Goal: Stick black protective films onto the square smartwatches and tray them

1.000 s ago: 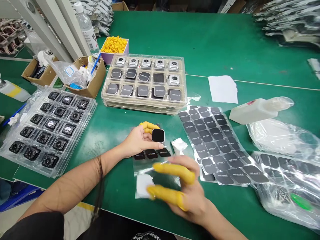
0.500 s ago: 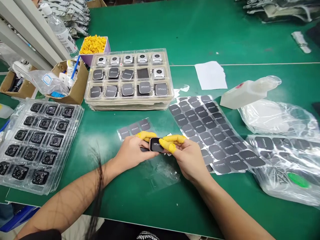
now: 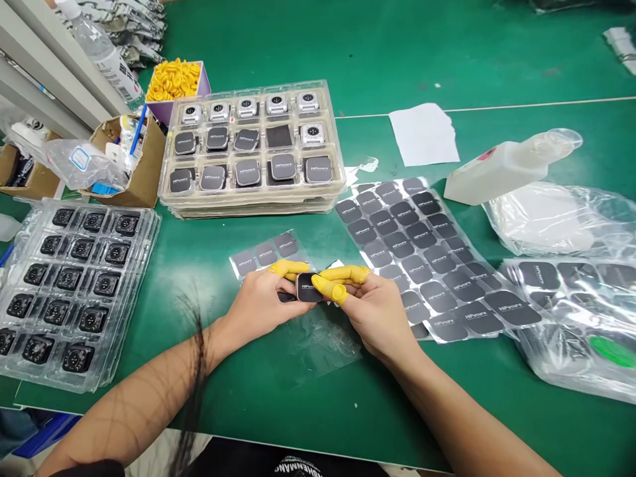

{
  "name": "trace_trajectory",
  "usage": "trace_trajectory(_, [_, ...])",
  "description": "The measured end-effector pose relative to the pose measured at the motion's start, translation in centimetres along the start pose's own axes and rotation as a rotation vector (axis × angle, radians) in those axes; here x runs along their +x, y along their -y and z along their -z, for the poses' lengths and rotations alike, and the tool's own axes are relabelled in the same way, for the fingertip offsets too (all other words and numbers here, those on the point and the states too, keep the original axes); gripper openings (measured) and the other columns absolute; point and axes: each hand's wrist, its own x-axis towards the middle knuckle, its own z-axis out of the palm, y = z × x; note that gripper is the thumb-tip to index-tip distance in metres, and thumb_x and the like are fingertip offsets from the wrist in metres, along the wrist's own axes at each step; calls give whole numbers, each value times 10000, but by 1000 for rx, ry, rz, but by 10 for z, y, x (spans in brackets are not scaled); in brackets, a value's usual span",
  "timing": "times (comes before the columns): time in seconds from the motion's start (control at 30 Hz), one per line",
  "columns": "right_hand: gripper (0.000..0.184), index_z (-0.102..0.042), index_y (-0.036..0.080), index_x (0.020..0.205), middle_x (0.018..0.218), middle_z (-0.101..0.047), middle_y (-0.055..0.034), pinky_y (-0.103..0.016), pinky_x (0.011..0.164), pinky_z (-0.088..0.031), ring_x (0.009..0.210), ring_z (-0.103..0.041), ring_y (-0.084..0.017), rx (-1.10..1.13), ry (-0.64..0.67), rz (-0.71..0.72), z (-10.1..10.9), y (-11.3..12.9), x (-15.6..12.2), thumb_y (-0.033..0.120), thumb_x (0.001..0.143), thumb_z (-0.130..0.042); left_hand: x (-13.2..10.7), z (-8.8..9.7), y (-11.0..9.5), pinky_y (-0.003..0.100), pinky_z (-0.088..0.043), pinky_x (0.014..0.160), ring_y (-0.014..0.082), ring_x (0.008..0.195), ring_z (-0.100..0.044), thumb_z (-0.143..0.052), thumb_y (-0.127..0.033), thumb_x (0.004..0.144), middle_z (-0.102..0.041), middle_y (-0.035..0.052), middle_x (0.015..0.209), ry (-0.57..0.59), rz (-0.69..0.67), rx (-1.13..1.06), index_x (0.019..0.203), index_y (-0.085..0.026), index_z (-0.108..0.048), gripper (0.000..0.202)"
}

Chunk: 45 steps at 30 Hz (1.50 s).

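The left hand [image 3: 263, 298] and right hand [image 3: 377, 308], their fingers in yellow finger cots [image 3: 338, 275], pinch a small square watch body [image 3: 309, 287] in a narrow grip, above a clear plastic bag [image 3: 322, 348] near the front of the green desk [image 3: 447, 66]. Holding it by the edges keeps the cots off its black face, whose small white print is hard to read. A strip of black stickers [image 3: 268, 253] lies just behind; the larger sticker sheet [image 3: 407, 245] seems to read HiFuture.

Single head-worn camera, positioned above the near edge of the green workbench [image 3: 397, 59]; faces forward and down; left hand [image 3: 261, 308] and right hand [image 3: 380, 311] sit close, low centre; plastic tray stack [image 3: 251, 207] sits farther off, upper centre.
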Motion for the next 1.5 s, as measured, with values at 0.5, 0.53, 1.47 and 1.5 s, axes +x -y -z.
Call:
trace_trajectory(0.5, [363, -698, 209, 1020, 848, -744, -51, -329, 658, -620, 721, -718, -194, -357, -55, 311, 1, 1, -6, 483, 797, -778, 1, 3, -2, 267, -552, 780, 147, 812, -721, -831, -282, 730, -785, -10, 1064, 21, -17, 18, 729, -251, -796, 47])
trace_trajectory(0.53, [358, -680, 221, 1085, 864, -735, -48, -325, 639, -614, 717, -708, -188, -475, -133, 445, 5, 1, -5, 453, 824, -759, 1, 4, -2, 275, -552, 771, 160, 824, -725, -829, -292, 732, -786, -2, 1059, 34, 7, 16, 731, -248, -796, 55])
trace_trajectory(1.47, [285, -626, 241, 1259, 1352, -622, -128, -564, 1056, -307, 1316, -492, -316, -1173, 221, 992, -8, -12, 3, 332, 1025, -492, 69, 94, -30, 473, -431, 1123, 290, 1259, -586, -882, -503, 648, -619, 100, 1360, -262, -165, 34, 1162, -253, -641, 621])
trace_trajectory(1.5, [275, -639, 245, 1241, 1333, -636, -118, -568, 1059, -296, 1305, -499, -311, -1171, 230, 978, -8, -12, 3, 324, 1028, -486, 90, 108, -35, 495, -339, 1182, 306, 1357, -488, -866, -477, 681, -569, 100, 1422, -281, -186, 254, 1154, -249, -666, 562])
